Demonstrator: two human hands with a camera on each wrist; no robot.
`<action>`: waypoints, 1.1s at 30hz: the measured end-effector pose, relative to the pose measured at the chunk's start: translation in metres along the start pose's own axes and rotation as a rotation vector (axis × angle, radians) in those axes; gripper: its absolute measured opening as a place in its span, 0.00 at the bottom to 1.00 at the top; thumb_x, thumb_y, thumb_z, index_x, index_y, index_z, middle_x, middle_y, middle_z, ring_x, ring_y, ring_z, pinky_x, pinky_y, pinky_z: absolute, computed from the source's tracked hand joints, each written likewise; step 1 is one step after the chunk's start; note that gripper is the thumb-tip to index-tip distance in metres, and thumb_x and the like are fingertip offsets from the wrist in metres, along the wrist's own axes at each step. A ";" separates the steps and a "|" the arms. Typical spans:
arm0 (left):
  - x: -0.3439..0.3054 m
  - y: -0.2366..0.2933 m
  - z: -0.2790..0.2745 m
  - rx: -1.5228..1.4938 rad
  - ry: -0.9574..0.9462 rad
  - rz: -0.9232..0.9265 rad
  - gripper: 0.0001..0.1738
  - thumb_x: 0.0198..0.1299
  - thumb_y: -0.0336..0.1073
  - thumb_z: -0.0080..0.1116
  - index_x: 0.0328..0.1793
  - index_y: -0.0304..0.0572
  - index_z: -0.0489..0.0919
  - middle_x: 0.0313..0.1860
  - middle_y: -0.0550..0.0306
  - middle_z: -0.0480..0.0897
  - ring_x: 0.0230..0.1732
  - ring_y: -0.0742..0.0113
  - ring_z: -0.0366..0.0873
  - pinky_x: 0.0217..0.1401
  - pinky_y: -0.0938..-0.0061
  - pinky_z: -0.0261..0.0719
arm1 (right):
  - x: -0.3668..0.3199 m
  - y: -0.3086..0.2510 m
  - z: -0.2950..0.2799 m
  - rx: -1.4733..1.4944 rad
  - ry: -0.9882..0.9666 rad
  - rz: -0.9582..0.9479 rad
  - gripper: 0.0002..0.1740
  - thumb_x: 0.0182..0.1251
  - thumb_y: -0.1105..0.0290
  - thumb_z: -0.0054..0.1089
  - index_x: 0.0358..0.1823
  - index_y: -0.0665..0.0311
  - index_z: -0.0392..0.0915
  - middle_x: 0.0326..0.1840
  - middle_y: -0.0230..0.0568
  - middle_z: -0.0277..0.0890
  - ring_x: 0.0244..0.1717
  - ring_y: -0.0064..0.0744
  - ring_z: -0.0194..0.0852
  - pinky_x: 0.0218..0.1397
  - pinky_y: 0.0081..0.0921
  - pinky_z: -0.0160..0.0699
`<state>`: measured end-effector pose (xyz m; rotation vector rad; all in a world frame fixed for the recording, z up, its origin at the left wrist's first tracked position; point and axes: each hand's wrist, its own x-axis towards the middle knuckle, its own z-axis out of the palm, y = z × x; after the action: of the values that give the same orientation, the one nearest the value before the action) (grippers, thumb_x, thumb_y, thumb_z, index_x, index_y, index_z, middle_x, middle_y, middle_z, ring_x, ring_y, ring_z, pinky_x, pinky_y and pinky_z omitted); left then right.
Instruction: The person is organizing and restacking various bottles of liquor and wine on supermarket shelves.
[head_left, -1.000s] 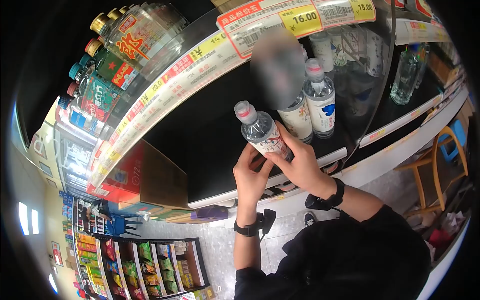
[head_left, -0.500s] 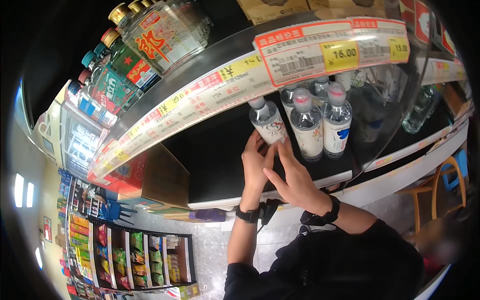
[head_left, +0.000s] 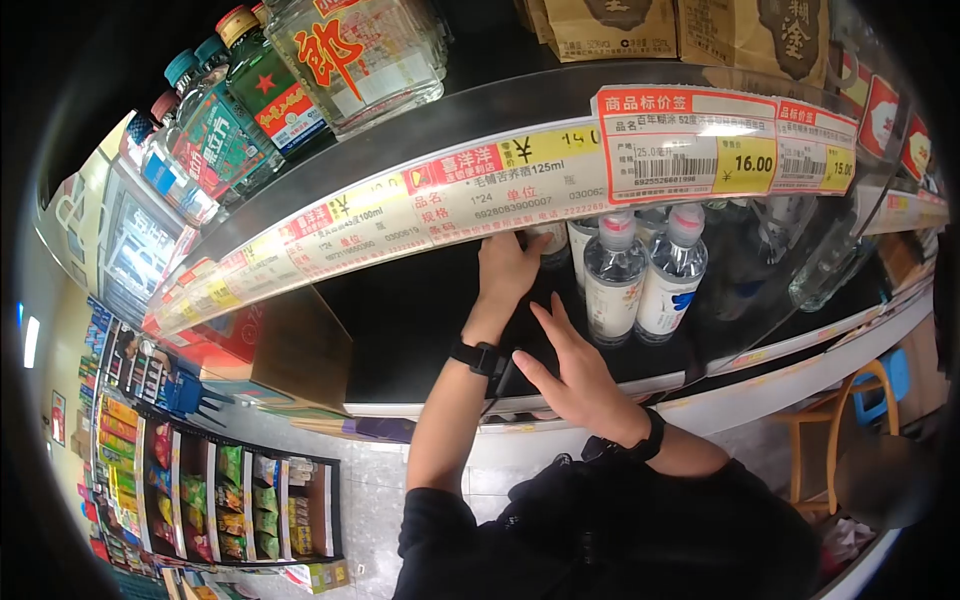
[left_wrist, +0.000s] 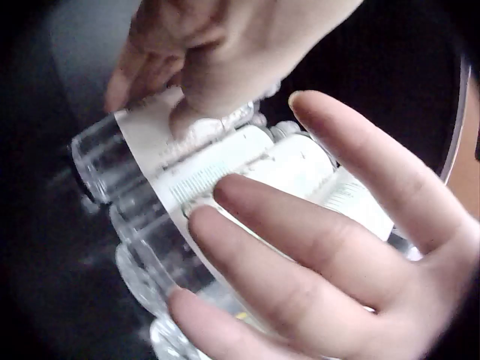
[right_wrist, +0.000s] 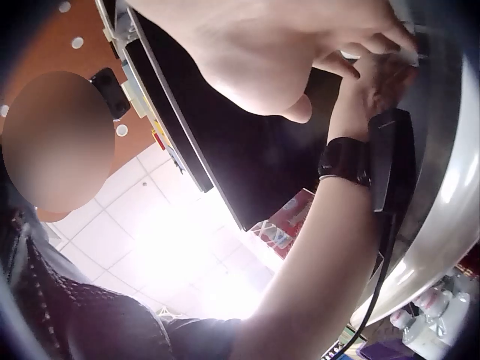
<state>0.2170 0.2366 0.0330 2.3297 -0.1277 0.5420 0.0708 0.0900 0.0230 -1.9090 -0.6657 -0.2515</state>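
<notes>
My left hand (head_left: 512, 258) reaches deep into the black shelf and grips a small clear bottle (head_left: 549, 241) with a white label, just left of two like bottles (head_left: 612, 283) with pink caps. The shelf's price strip hides the top of the held bottle. In the left wrist view the left hand (left_wrist: 214, 52) has its thumb pressed on the label of the bottle (left_wrist: 146, 161). My right hand (head_left: 558, 345) hangs open below and in front, fingers straight and holding nothing; those fingers (left_wrist: 315, 247) fill the left wrist view. From the right wrist, the right palm (right_wrist: 255, 52) sits near the left hand (right_wrist: 371, 79).
A price strip (head_left: 440, 200) with a 16.00 tag (head_left: 690, 150) edges the shelf above, which carries liquor bottles (head_left: 350, 45) and green bottles (head_left: 215, 130). A red carton (head_left: 230, 340) lies at the left. An orange chair (head_left: 835, 420) and a snack rack (head_left: 240, 500) stand below.
The bottle went from in front of the shelf up and back into it, beside the row. My right hand let go of it and dropped back, open.
</notes>
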 end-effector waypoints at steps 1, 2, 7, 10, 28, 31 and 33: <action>0.004 -0.003 0.003 0.020 0.031 0.030 0.33 0.56 0.38 0.73 0.63 0.27 0.74 0.51 0.40 0.87 0.49 0.51 0.88 0.52 0.64 0.85 | -0.002 -0.001 -0.002 0.019 0.014 0.004 0.37 0.74 0.51 0.57 0.71 0.75 0.63 0.74 0.87 0.49 0.72 0.78 0.59 0.71 0.48 0.69; 0.007 -0.006 0.006 0.041 0.061 0.063 0.32 0.56 0.39 0.73 0.62 0.28 0.74 0.50 0.41 0.87 0.49 0.52 0.88 0.51 0.64 0.85 | -0.003 0.000 -0.004 0.017 0.019 0.006 0.37 0.74 0.51 0.57 0.71 0.75 0.63 0.74 0.87 0.49 0.72 0.78 0.59 0.71 0.48 0.69; 0.017 0.003 0.007 0.063 0.084 0.016 0.33 0.55 0.43 0.73 0.61 0.29 0.76 0.48 0.40 0.87 0.48 0.49 0.88 0.51 0.62 0.85 | -0.012 0.007 -0.012 -0.006 0.051 0.017 0.34 0.74 0.51 0.57 0.68 0.73 0.68 0.73 0.86 0.53 0.71 0.77 0.61 0.71 0.47 0.69; 0.020 -0.002 0.008 0.101 0.080 -0.025 0.32 0.56 0.43 0.73 0.61 0.29 0.77 0.48 0.40 0.87 0.48 0.47 0.88 0.51 0.61 0.84 | -0.021 0.001 -0.017 0.042 0.071 0.067 0.31 0.73 0.53 0.60 0.65 0.72 0.72 0.72 0.82 0.58 0.69 0.73 0.66 0.70 0.45 0.70; -0.163 0.103 -0.038 -0.362 0.252 -0.148 0.24 0.69 0.41 0.64 0.21 0.38 0.76 0.16 0.69 0.71 0.20 0.85 0.58 0.23 0.82 0.52 | -0.100 0.022 -0.140 0.202 0.776 -0.126 0.10 0.74 0.71 0.58 0.34 0.70 0.80 0.26 0.37 0.82 0.21 0.15 0.74 0.22 0.15 0.69; -0.198 0.114 -0.015 -0.532 0.263 -0.112 0.23 0.70 0.35 0.63 0.20 0.39 0.72 0.17 0.69 0.71 0.20 0.85 0.57 0.22 0.82 0.50 | -0.065 0.041 -0.175 0.258 0.821 0.049 0.08 0.75 0.71 0.60 0.45 0.70 0.79 0.27 0.27 0.75 0.26 0.12 0.69 0.31 0.14 0.70; -0.209 0.118 -0.004 -0.587 0.230 -0.121 0.23 0.69 0.33 0.64 0.19 0.39 0.72 0.16 0.70 0.70 0.20 0.85 0.57 0.23 0.83 0.49 | -0.036 0.069 -0.190 0.149 0.807 0.043 0.12 0.71 0.71 0.65 0.51 0.69 0.78 0.31 0.31 0.78 0.30 0.16 0.75 0.37 0.16 0.77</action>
<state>-0.0028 0.1405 0.0237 1.6826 -0.0290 0.6110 0.1032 -0.1121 0.0336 -1.4947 -0.0913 -0.8594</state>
